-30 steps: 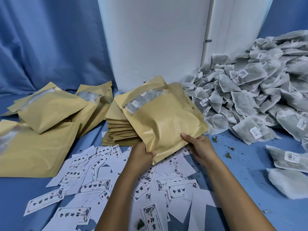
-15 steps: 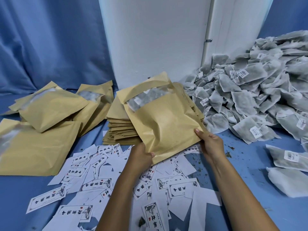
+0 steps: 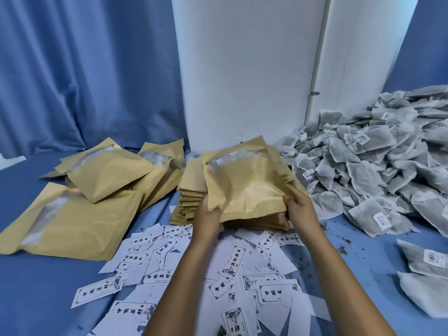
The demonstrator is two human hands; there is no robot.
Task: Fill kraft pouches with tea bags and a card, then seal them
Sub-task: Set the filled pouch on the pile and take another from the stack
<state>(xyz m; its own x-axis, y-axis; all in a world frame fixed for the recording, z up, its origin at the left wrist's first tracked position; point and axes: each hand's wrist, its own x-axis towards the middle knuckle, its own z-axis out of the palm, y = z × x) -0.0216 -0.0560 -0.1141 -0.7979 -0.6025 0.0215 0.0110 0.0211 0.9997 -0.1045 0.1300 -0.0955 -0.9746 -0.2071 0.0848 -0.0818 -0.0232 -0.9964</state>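
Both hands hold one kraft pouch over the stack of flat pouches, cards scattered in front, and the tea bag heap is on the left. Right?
Not quite. The head view shows the tea bag heap on the right; filled pouches lie left. Both the left hand and right hand do hold the kraft pouch.

Cards (image 3: 236, 261) read 中国茶; tea-bag labels (image 3: 434, 257) illegible.

Single head-worn wide-angle view, looking forward and down from above the forearms, close over the blue desk (image 3: 36, 275), far edge meeting a white panel (image 3: 247, 69) and blue curtain (image 3: 84, 69), straight lines bowed toward frame edges.
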